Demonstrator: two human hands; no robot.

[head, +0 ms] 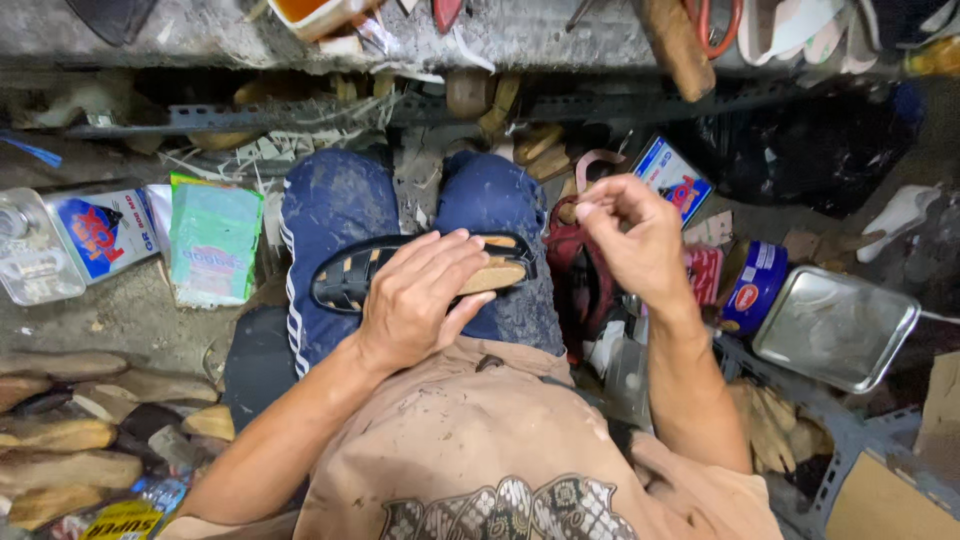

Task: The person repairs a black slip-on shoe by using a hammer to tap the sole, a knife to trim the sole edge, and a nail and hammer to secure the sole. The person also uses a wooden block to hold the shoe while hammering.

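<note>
A black strapped sandal [352,278] with a tan footbed lies across my lap on dark blue trousers. My left hand [420,295] rests flat over its middle and presses it against my thighs. To the right and raised above the lap, my right hand [628,232] has thumb and fingertips pinched together near its top; whether something small is between them cannot be told. Below that hand lies a dark red bag [575,270].
A metal can [70,235] and a green packet [212,240] lie on the floor at left. A blue round tin [752,285], a square metal lid [835,328] and a blue box [672,178] sit right. Wooden shoe lasts [60,440] pile lower left. A cluttered workbench edge [500,40] runs along the top.
</note>
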